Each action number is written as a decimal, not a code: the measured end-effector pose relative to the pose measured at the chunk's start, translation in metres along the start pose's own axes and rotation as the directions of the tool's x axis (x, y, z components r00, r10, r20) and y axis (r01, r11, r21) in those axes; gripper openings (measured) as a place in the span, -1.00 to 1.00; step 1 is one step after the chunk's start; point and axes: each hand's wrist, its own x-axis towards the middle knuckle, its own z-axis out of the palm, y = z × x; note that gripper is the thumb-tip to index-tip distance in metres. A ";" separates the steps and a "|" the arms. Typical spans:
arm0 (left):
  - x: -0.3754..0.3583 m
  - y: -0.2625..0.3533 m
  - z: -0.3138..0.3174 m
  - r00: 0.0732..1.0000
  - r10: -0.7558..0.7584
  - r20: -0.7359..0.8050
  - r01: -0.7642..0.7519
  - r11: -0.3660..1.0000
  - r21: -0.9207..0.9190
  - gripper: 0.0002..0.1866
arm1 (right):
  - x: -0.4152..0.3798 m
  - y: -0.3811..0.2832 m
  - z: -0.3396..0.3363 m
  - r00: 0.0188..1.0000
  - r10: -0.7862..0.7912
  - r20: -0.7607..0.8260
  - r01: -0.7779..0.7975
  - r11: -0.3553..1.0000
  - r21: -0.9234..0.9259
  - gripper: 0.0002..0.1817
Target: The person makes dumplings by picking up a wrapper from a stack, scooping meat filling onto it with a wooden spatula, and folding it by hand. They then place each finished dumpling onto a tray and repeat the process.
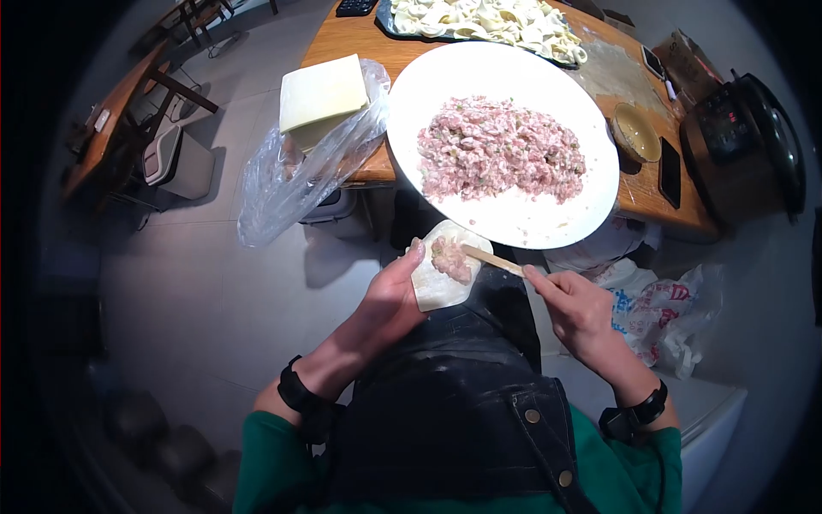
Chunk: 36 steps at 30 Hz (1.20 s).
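A square dumpling wrapper [435, 294] lies across the palm of my left hand [396, 291], whose thumb shows at its edge. On the wrapper sits a lump of pink minced meat [451, 259]. My right hand [578, 310] pinches a flat wooden stick [495, 259], its tip touching that meat. Just beyond my hands, a large white plate [514, 227] carries a mound of minced meat filling [501, 147] with green flecks. Left of the plate, a stack of square wrappers [323, 92] rests on a clear plastic bag [295, 190].
At the table's back, a dark tray holds folded dumplings [488, 21]. To the right are a small bowl [635, 134], a black phone [670, 173] and a dark cooker [743, 150]. Plastic bags [659, 308] hang or lie below the table's right side.
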 end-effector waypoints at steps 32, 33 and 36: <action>0.064 0.063 0.080 0.886 0.453 0.099 -0.462 0.841 0.282 -0.48 | 0.086 0.033 -0.013 0.900 -0.079 -0.429 0.119 0.991 0.066 -0.59; 0.067 0.064 0.076 0.879 0.472 0.063 -0.469 0.835 0.286 -0.48 | 0.078 0.046 -0.021 0.916 -0.085 -0.391 0.107 0.994 0.035 -0.59; 0.077 0.068 0.066 0.867 0.498 -0.034 -0.482 0.853 0.201 -0.50 | 0.056 0.096 -0.047 0.944 -0.026 -0.330 0.003 0.998 -0.070 -0.64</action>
